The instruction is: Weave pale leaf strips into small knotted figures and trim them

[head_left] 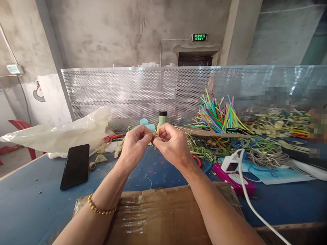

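My left hand (136, 146) and my right hand (175, 142) meet at the middle of the view, above the blue tabletop (140, 177). Both are closed in a pinch, thumbs against fingertips. Between them shows a thin tan strand (155, 135), mostly covered by the fingers, so its full shape is hidden. A pale yellowish bit sticks up by the right fingertips. Just behind the hands stands a green bottle (163, 119) with a black cap. My forearms pass over a taped cardboard box (160, 219); a gold bead bracelet (101, 210) circles the left wrist.
To the left lie a black phone (75, 166) and a plastic bag (58, 133). On the right are colourful strips (222, 117), tangled cords (266, 158), a blue mask (282, 175) and a magenta box (244, 186) with a white cabled charger (230, 163). A perforated metal panel (127, 92) runs behind.
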### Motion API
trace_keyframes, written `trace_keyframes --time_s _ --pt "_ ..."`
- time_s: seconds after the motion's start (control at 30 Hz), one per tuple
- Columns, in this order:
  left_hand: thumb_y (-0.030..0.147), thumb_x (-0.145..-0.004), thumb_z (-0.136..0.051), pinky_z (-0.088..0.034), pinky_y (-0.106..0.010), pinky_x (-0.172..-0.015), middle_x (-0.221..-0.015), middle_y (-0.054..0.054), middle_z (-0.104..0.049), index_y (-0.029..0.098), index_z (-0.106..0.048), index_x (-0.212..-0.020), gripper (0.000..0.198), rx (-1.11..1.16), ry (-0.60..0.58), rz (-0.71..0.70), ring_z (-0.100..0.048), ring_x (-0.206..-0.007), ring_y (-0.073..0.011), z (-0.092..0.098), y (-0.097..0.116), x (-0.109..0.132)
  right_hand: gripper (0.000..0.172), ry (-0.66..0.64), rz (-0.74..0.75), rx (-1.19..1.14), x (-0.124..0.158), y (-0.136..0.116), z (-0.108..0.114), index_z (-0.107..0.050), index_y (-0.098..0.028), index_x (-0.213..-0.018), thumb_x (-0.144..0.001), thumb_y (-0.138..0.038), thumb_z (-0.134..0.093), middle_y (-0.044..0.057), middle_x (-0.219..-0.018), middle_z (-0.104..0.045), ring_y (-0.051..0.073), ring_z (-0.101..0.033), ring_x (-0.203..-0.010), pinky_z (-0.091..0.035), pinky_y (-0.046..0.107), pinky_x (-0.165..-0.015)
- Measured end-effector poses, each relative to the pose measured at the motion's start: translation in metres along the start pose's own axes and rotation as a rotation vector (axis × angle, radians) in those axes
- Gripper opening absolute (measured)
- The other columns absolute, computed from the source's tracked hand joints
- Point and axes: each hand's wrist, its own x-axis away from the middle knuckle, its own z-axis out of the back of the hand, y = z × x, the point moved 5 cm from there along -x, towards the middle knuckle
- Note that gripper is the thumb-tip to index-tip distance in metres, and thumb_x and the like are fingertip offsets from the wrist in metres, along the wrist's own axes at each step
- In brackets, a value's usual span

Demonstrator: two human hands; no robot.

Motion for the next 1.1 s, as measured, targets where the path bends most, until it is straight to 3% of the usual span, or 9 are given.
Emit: trace_keyframes --time_s 0.17,0.27,0.37,0.47,0.7,0.87,0.97,1.1 --pt "0.014 -0.075 -0.056 -0.039 -0.025 -0.062 -0.061 0.001 -0.057 0.017 -0.056 -0.061 0.014 0.128 0.014 0.064 -0.050 -0.063 -0.0114 0.001 0.000 -0.002 0.008 -0.133 -0.077 -0.173 -0.002 0.003 -0.004 -0.057 -0.018 -0.079 -0.076 -0.021 -0.063 0.001 -0.066 -0.063 0.013 -0.061 -0.058 -0.049 0.027 -0.054" --pt "0.017 -0.079 -0.056 -0.039 -0.026 -0.062 -0.060 0.001 -0.056 0.016 -0.056 -0.063 0.016 0.231 -0.015 0.109 -0.050 -0.062 -0.0108 -0.001 -0.001 -0.003 0.016 -0.166 -0.088 -0.257 -0.003 0.005 -0.003 -0.063 -0.015 -0.088 -0.083 -0.029 -0.062 0.003 -0.067 -0.066 0.014 -0.063 -0.059 -0.053 0.028 -0.056" --pt "0.025 -0.083 -0.059 -0.040 -0.026 -0.063 -0.066 -0.001 -0.060 0.014 -0.063 -0.078 0.013 0.340 -0.064 0.137 -0.053 -0.063 -0.0114 -0.004 -0.003 -0.003 0.022 -0.137 -0.095 -0.294 -0.004 0.007 -0.001 -0.066 -0.013 -0.091 -0.085 -0.034 -0.063 0.002 -0.060 -0.065 0.014 -0.063 -0.056 -0.054 0.027 -0.055" --pt "0.028 -0.080 -0.067 -0.042 -0.026 -0.064 -0.073 -0.003 -0.064 0.012 -0.067 -0.095 0.021 0.394 -0.095 0.131 -0.055 -0.065 -0.0116 -0.008 -0.004 -0.002 0.023 -0.099 -0.125 -0.301 -0.005 0.009 0.002 -0.067 -0.013 -0.090 -0.085 -0.036 -0.063 0.003 -0.061 -0.066 0.014 -0.063 -0.053 -0.054 0.028 -0.053" --pt "0.020 -0.074 -0.072 -0.048 -0.027 -0.068 -0.074 -0.003 -0.068 0.012 -0.069 -0.081 0.011 0.403 -0.067 0.152 -0.060 -0.067 -0.0113 -0.009 -0.010 -0.003 0.030 -0.184 -0.116 -0.277 -0.005 0.009 -0.001 -0.066 -0.015 -0.086 -0.090 -0.043 -0.056 0.005 -0.073 -0.069 0.014 -0.064 -0.052 -0.052 0.026 -0.047" --pt "0.018 -0.073 -0.072 -0.049 -0.028 -0.071 -0.078 -0.005 -0.071 0.012 -0.072 -0.083 0.012 0.370 -0.070 0.177 -0.062 -0.072 -0.0129 -0.008 -0.010 -0.003 0.026 -0.108 -0.157 -0.218 -0.007 0.016 0.005 -0.062 -0.017 -0.082 -0.083 -0.043 -0.065 0.002 -0.066 -0.066 0.013 -0.061 -0.048 -0.047 0.025 -0.045" --pt "0.018 -0.072 -0.073 -0.046 -0.026 -0.067 -0.078 -0.006 -0.070 0.011 -0.074 -0.082 0.012 0.408 -0.122 0.202 -0.058 -0.068 -0.0109 -0.009 -0.009 -0.002 0.024 -0.105 -0.124 -0.241 -0.009 0.016 0.008 -0.060 -0.016 -0.071 -0.080 -0.037 -0.069 0.000 -0.061 -0.060 0.011 -0.056 -0.052 -0.043 0.023 -0.046" --pt "0.021 -0.071 -0.077 -0.043 -0.026 -0.065 -0.078 -0.007 -0.069 0.010 -0.075 -0.079 0.014 0.525 -0.221 0.266 -0.055 -0.067 -0.0104 -0.013 -0.010 -0.001 0.021 -0.168 -0.147 -0.342 -0.010 0.016 0.007 -0.061 -0.016 -0.073 -0.080 -0.035 -0.068 -0.001 -0.061 -0.058 0.010 -0.051 -0.053 -0.042 0.023 -0.049"
